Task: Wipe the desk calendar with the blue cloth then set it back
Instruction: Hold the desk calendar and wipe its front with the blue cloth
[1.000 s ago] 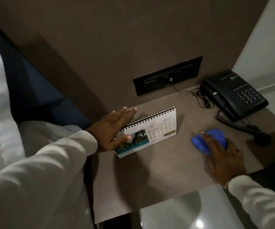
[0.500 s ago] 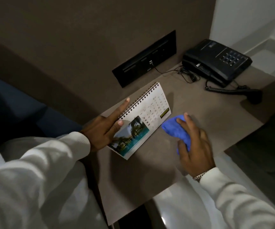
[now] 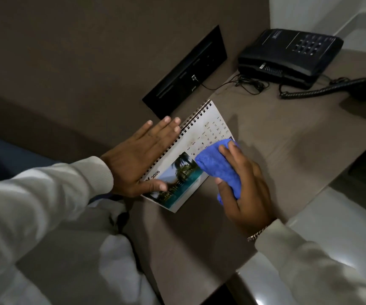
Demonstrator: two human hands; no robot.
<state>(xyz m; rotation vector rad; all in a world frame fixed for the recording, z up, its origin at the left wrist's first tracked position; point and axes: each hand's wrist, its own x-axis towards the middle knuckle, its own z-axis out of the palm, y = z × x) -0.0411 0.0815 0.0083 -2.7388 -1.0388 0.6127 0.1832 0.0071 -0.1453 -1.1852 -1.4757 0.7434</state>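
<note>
Now left hand flat steadies desk calendar; right hand grips blue cloth.

Both arms wore off-white knit sleeves with ribbed cuffs; metal link bracelet at right wrist.

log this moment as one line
left hand steadies calendar | right hand presses blue cloth on its page | wiping underway
</note>
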